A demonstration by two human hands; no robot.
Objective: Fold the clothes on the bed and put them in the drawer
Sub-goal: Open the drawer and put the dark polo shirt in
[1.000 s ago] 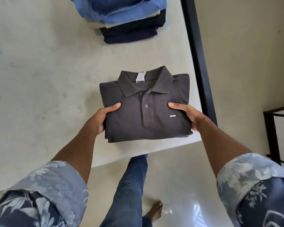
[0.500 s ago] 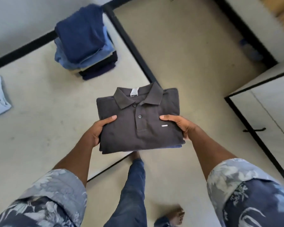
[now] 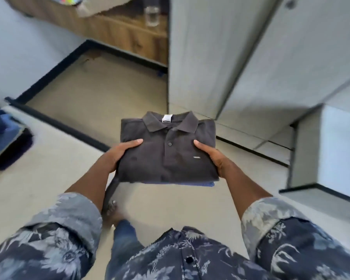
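Your left grip [image 3: 117, 156] and right grip [image 3: 213, 158] each clasped one side of the folded dark grey polo shirt [image 3: 168, 156], thumbs on top. You held it level above the floor [image 3: 160, 205].

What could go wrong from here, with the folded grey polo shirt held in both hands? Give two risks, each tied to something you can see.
1. The left hand and right hand grip the polo shirt only at its side edges, so the unsupported middle may sag and the fold loosen.
2. A blue garment peeks out beneath the shirt at the near edge; it might slide out on the way to the drawer.
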